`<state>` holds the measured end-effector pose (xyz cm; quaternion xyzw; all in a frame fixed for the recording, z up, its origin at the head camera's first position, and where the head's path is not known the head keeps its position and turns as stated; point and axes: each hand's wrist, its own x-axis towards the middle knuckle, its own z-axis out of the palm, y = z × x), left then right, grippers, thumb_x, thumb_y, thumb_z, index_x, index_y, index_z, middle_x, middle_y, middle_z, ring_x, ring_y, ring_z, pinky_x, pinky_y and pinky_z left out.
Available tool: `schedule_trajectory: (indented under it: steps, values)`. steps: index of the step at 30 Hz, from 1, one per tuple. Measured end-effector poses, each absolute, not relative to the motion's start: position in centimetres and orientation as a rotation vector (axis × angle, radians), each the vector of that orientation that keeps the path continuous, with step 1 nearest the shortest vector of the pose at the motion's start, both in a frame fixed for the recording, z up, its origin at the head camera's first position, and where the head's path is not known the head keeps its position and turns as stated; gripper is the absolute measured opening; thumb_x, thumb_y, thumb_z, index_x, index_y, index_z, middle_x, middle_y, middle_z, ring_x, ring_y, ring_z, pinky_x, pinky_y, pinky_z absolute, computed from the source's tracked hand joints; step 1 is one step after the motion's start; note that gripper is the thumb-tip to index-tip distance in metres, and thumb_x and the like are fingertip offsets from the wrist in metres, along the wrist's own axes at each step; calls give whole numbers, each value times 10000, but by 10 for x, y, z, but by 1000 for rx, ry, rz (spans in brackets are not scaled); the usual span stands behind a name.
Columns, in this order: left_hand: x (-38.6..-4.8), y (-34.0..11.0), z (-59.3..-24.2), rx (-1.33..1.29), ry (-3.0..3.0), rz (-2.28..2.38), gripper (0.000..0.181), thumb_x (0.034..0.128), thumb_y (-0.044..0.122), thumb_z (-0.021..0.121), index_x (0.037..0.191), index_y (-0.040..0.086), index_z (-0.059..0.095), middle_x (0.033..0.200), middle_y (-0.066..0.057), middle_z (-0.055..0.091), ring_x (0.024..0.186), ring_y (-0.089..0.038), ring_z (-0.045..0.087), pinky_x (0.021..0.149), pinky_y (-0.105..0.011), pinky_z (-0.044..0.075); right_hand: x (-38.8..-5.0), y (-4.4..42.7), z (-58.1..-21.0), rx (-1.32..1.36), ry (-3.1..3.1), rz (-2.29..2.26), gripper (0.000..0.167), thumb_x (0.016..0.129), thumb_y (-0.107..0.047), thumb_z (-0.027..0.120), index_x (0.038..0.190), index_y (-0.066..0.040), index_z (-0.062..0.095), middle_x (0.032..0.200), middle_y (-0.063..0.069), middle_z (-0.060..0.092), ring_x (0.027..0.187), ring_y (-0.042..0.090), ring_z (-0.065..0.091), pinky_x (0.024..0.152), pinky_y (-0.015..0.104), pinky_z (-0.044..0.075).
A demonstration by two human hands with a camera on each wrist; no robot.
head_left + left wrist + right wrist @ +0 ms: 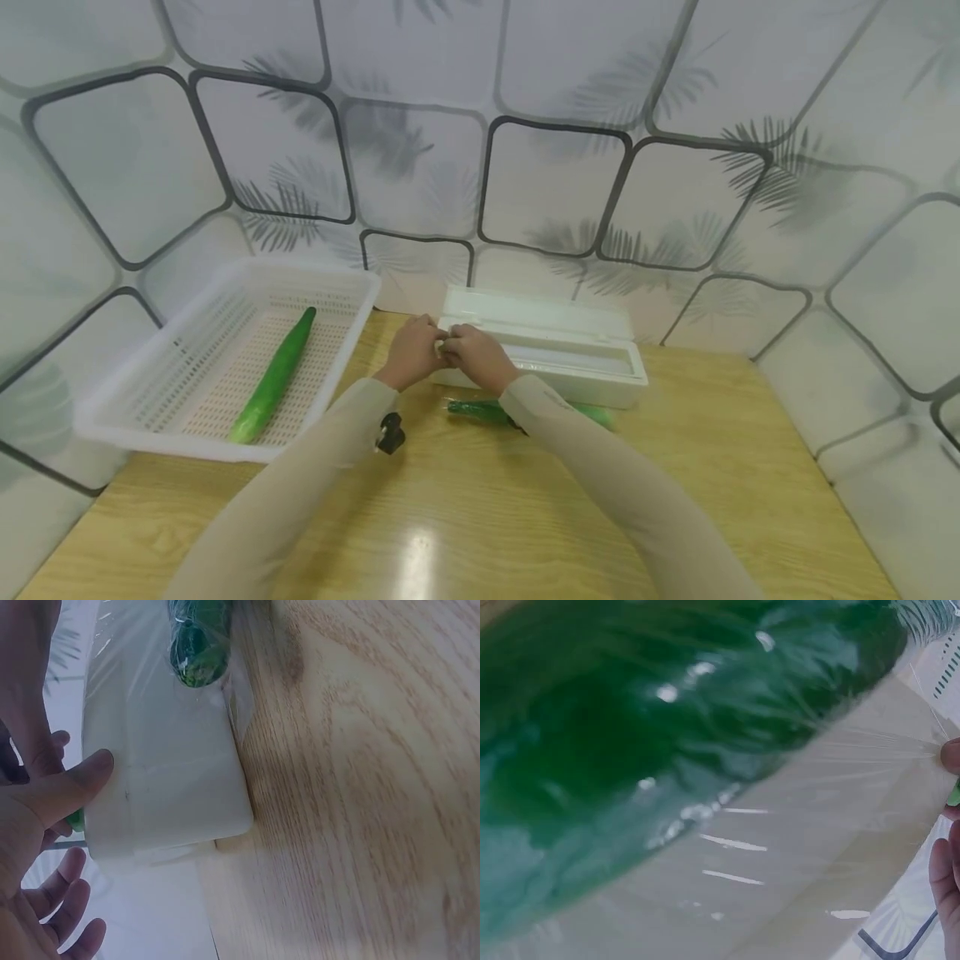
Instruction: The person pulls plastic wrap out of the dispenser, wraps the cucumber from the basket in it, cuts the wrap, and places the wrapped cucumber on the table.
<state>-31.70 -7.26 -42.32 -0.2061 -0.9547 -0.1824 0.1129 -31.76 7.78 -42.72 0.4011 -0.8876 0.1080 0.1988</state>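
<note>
A white cling film box [555,387] stands on the table, its lid [536,310] raised. At the box's left end my left hand [415,352] grips the edge, thumb on the front wall, other fingers loosely bent beyond the end. My right hand [476,357] meets it at the top edge and pinches a small green piece [76,820], mostly hidden by fingers. Before the box lies a green cucumber [667,742] under clear film [810,802], which stretches up over the box's front. The right forearm covers the cucumber's middle in the head view.
On the left, a white plastic basket [341,358] holds another cucumber [277,379]. The wooden table [465,517] ends at a patterned wall covering [555,183] behind and on both sides. A dark wrist device [390,433] sits at the left sleeve.
</note>
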Motion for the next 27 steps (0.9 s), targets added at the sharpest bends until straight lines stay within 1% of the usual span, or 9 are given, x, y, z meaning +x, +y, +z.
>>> schedule_trajectory:
  steps: [4, 10, 13, 19, 21, 24, 27]
  values:
    - [-315, -75, -423, -596, -2784, -446, 431, 690, 414, 791, 959, 81, 739, 926, -102, 632, 828, -249, 534, 679, -355, 474, -320, 77, -431, 1107, -2452, 290, 90, 844, -93, 675, 918, -94, 727, 826, 17, 594, 744, 114, 565, 684, 171, 518]
    - [-313, -73, -421, -562, -2818, -355, 425, 699, 444, 772, 971, 119, 737, 977, -90, 616, 886, -269, 525, 760, -403, 471, -321, 77, -434, 1067, -2459, 218, 96, 848, -165, 684, 909, -94, 702, 839, 13, 576, 746, 110, 559, 676, 172, 513]
    - [-313, -71, -422, -559, -2820, -296, 433, 701, 450, 765, 980, 120, 731, 989, -76, 612, 888, -258, 513, 791, -403, 460, -320, 78, -431, 1068, -2470, 203, 114, 850, -154, 682, 937, -83, 693, 850, 25, 577, 748, 121, 551, 666, 183, 507]
    - [-312, -67, -423, -582, -2811, -197, 424, 718, 464, 748, 971, 125, 722, 955, -50, 591, 841, -226, 466, 801, -401, 445, -319, 83, -428, 1103, -2472, 93, 185, 870, -139, 657, 1040, -66, 660, 857, 44, 571, 741, 130, 534, 652, 193, 491]
    - [-312, -66, -423, -589, -2816, -180, 398, 727, 456, 745, 974, 145, 722, 942, -40, 578, 838, -220, 453, 806, -402, 435, -319, 88, -429, 1125, -2470, 72, 163, 879, -114, 637, 1034, -64, 642, 865, 49, 566, 743, 137, 529, 651, 204, 486]
    - [-311, -66, -426, -621, -2789, -155, 350, 742, 421, 754, 979, 167, 711, 940, -39, 568, 874, -224, 465, 835, -418, 433, -319, 96, -430, 1146, -2457, 45, 123, 885, -79, 611, 1007, -61, 616, 884, 56, 565, 751, 149, 526, 657, 222, 482]
    - [-310, -67, -431, -675, -2705, -61, 316, 756, 375, 760, 953, 150, 662, 925, -44, 563, 896, -231, 496, 842, -428, 450, -319, 103, -432, 1155, -2434, 17, 83, 887, -69, 596, 970, -68, 596, 878, 54, 565, 742, 156, 516, 649, 242, 468]
